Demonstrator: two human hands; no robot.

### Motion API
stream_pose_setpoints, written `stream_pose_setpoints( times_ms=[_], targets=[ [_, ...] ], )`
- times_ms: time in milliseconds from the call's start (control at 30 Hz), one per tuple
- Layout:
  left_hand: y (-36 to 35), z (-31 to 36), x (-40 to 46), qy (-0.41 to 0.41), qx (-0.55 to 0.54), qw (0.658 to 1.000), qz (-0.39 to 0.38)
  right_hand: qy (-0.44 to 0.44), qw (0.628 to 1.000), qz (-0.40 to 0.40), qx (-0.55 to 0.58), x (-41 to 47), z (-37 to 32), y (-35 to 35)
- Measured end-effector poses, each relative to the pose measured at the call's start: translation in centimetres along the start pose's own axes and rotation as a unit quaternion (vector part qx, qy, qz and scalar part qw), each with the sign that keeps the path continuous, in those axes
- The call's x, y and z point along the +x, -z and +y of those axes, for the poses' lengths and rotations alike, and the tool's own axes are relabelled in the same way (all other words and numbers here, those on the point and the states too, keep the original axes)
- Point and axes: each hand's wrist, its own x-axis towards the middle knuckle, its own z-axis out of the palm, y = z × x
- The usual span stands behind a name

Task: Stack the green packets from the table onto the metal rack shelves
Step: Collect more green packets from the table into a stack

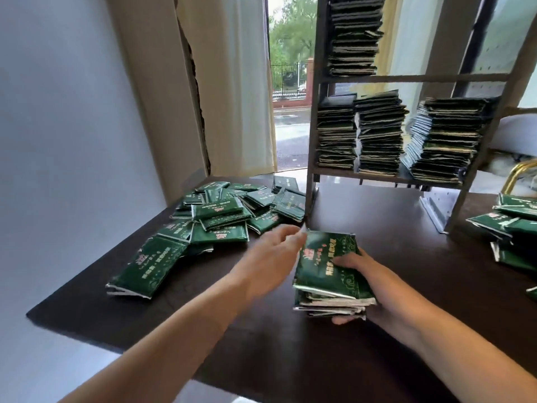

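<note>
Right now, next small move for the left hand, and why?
Probably reach on to the loose pile and take another packet. The left hand is open and holds nothing, fingers pointing toward that pile, while the right hand grips a small stack of packets with room for more on top.

Daylight poured through the window (pixel 290 82), backlighting the rack (pixel 406 78). The left hand (pixel 270 251) smeared with motion blur, perhaps mid-reach. Packets in the right hand (pixel 366 286) glinted; edges bowed wide-angle.
</note>
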Motion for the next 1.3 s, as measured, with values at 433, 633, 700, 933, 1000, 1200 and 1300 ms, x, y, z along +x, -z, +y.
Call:
stream_pose_setpoints(
  times_ms=[433, 633, 700, 933, 1000, 1200, 1300],
  targets=[
    [15.6, -11.0, -2.6, 0.225, 0.426, 0.872, 0.092, -0.011, 0.999, -0.002, -0.04, 3.1, 0.9, -7.7],
    [14.1, -11.4, -3.3, 0.156, 0.404, 0.887, 0.159, -0.015, 0.999, 0.012, -0.03, 3.4, 1.2, -7.9],
    [14.0, -11.1, -3.1, 0.136, 0.339, 0.915, 0.173, -0.015, 1.0, 0.011, -0.026, 3.4, 1.2, -7.9],
    [12.5, -7.0, -2.1, 0.099, -0.184, 0.957, 0.199, -0.006, 1.0, 0.002, -0.009, 3.4, 1.5, -7.4],
    [11.9, -5.3, -1.8, 0.109, -0.33, 0.925, 0.155, -0.007, 1.0, 0.002, -0.003, 3.4, 1.6, -7.3],
    [11.3, -2.5, -2.2, 0.085, -0.326, 0.941, -0.03, -0.008, 1.0, -0.013, 0.013, 3.6, 1.7, -6.7],
    [11.8, -1.7, -2.1, 0.046, -0.227, 0.973, 0.02, -0.008, 0.999, -0.024, 0.026, 3.8, 1.8, -6.4]
  ],
)
